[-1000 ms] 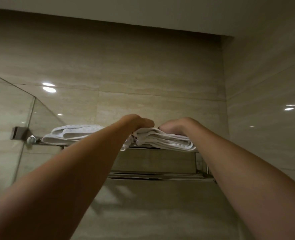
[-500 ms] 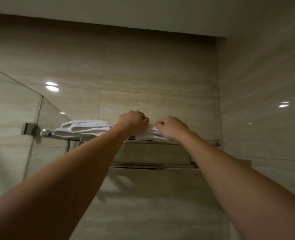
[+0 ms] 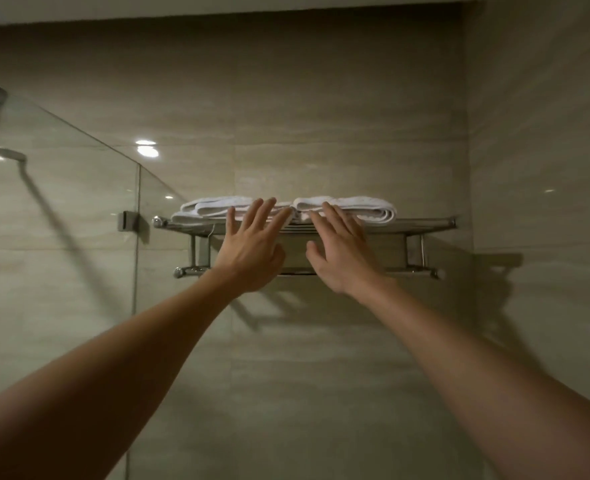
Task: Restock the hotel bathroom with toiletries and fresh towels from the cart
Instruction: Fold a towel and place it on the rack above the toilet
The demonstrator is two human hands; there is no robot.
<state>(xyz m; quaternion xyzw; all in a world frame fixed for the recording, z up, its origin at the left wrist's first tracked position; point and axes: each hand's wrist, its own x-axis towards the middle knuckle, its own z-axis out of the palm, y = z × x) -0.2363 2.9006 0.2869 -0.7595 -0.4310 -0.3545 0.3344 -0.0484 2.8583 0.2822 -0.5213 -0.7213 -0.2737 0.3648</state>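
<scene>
Two folded white towels lie side by side on a chrome wall rack (image 3: 425, 223) high on the tiled wall. The left towel (image 3: 210, 209) sits toward the rack's left end, the right towel (image 3: 366, 209) toward its middle and right. My left hand (image 3: 252, 251) is raised in front of the rack with fingers straight and spread, its fingertips at the inner end of the left towel. My right hand (image 3: 342, 254) is likewise flat and spread, fingertips at the front of the right towel. Neither hand holds anything.
A glass shower screen (image 3: 61, 220) stands at the left, fixed to the wall by a metal clamp (image 3: 129, 221) beside the rack. A lower rail (image 3: 411, 270) runs under the shelf. Beige tiled walls meet in a corner at the right.
Both hands were curled on the right towel on the rack; now they have let go, opened flat and drawn back toward me. The view has dropped and pulled away.
</scene>
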